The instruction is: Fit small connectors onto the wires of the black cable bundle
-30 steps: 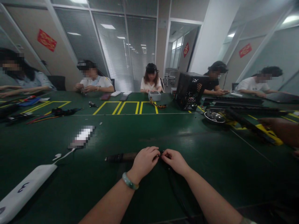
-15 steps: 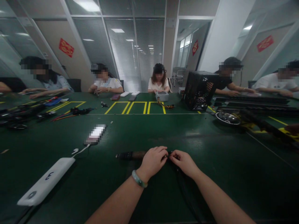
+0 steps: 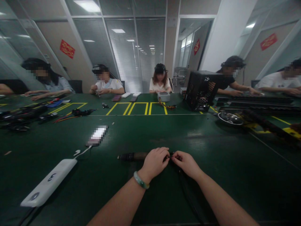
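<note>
- The left hand, lower middle of the frame, is curled closed over a dark cable sleeve with a brown middle section, and a pale green bangle sits on that wrist.
- The right hand is just to the right, with thumb and fingers pinched together at the sleeve's right end. What it pinches is too small to tell.
- The sleeve lies almost level across the frame, its long axis running left to right, and extends left from the hands. The left hand lies over it and is nearer along its length; the right hand is only at its tip.
- A black cable runs from between the hands toward the bottom of the frame.
- Both hands rest just above the dark green table, with the sleeve close to its surface.
- Lower left, a white power bank lies at a slant, with a thin white cable leading toward a phone, whose screen is blurred.
- Farther off, yellow tape outlines mark the table, a black mesh computer case stands upper right, and a round metal dish lies near it.
- Across the table, a co-worker in a white top has both hands at a small grey box.
</note>
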A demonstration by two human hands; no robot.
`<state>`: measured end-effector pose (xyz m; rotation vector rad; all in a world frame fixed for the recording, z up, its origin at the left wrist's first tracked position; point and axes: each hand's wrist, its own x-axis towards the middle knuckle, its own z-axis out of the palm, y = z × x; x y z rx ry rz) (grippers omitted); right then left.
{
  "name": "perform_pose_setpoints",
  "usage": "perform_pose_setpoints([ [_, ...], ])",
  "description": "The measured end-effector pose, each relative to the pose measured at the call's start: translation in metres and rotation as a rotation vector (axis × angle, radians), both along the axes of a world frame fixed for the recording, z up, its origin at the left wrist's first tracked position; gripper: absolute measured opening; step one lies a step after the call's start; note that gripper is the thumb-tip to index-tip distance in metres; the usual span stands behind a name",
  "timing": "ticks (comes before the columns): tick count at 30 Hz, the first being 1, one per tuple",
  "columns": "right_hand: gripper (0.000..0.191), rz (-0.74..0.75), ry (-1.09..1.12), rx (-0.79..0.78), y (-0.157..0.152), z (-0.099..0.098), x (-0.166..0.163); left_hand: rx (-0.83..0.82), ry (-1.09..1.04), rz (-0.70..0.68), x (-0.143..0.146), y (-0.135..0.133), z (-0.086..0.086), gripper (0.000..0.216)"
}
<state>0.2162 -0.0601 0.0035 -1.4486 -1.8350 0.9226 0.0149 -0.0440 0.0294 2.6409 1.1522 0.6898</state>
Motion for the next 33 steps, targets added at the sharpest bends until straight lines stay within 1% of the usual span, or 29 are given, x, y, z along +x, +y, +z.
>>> perform_pose_setpoints([
  [5,0.015,0.005,0.006,-0.020,-0.0009,0.0031,-0.0010,0.008,0.024,-0.016,-0.0003,0.0004,0.0005,0.011],
  [13,0.016,-0.003,-0.002,-0.024,-0.0023,0.0047,-0.0002,0.008,0.020,-0.003,0.0003,-0.0014,0.0012,0.012],
  [22,0.015,0.000,0.022,-0.011,0.0006,-0.0032,-0.0006,0.017,0.030,-0.022,0.0008,0.0000,0.0005,0.009],
  [29,0.014,-0.006,-0.011,0.005,-0.0021,0.0035,-0.0031,0.009,0.054,-0.029,0.0011,0.0003,0.0002,0.011],
  [33,0.014,-0.004,-0.027,0.026,-0.0035,0.0061,-0.0039,-0.001,0.049,-0.001,0.0013,-0.0010,0.0010,0.015],
])
